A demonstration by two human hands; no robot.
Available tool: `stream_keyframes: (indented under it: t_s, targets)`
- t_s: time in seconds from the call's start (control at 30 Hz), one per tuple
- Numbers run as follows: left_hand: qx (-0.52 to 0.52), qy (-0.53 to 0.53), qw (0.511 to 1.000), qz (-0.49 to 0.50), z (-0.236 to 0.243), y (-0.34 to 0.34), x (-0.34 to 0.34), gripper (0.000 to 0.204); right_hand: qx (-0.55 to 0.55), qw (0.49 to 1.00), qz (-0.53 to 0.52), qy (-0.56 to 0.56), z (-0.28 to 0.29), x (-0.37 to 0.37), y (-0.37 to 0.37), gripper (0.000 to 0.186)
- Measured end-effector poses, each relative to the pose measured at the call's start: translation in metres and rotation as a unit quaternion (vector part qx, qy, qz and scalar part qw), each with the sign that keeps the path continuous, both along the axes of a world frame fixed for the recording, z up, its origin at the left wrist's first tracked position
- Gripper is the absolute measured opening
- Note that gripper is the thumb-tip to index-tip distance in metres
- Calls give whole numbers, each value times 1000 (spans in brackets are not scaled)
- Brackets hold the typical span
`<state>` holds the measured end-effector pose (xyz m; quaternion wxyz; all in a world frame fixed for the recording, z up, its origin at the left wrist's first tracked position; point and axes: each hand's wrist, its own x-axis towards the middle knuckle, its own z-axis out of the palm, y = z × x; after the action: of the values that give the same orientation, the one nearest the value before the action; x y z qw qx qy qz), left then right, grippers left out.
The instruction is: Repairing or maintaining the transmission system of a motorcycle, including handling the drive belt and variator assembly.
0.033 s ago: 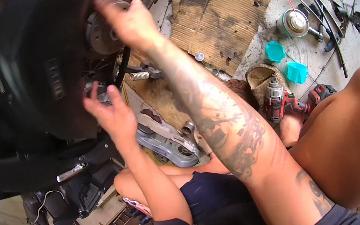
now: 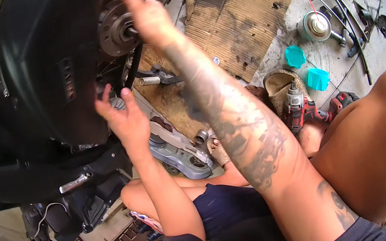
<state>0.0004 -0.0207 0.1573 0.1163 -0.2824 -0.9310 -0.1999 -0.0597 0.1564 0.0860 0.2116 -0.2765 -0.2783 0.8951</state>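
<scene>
Near the black motorbike body (image 2: 45,48), my left hand (image 2: 128,123) is raised with its fingers spread and nothing in them. My right hand (image 2: 151,20) is beside the round metal disc (image 2: 116,31), which has holes and a short shaft at its middle. One finger reaches up past the disc's edge, slightly blurred, and the thumb stands apart. The lower fingers of that hand are hidden, so contact with the disc cannot be made out. A grey metal engine cover (image 2: 178,156) lies below, between my left forearm and my foot.
Oil-stained cardboard (image 2: 227,18) covers the floor ahead. A coil spring (image 2: 149,80) on a metal part lies near the wheel. To the right are a red and black power driver (image 2: 298,105), two teal cups (image 2: 319,79), a spray can (image 2: 316,26) and several thin black hoses (image 2: 357,36).
My right hand has shifted slightly right, so the disc's middle and shaft now show. The left hand keeps its spread pose. The whole view has moved a little.
</scene>
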Motion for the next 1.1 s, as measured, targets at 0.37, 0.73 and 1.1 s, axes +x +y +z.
stream_keyframes:
  t_s: [0.37,0.73,1.1]
  targets:
    - [-147,-185,961,-142,100,-2,117,35,-167,985,17,-46,-44,40,40,63]
    - [-43,21,970,237,95,-216,249,16,-21,885,464,11,42,115,-116,17]
    - [151,-209,966,-16,128,-134,177,36,176,861,454,146,115,171,-161,40]
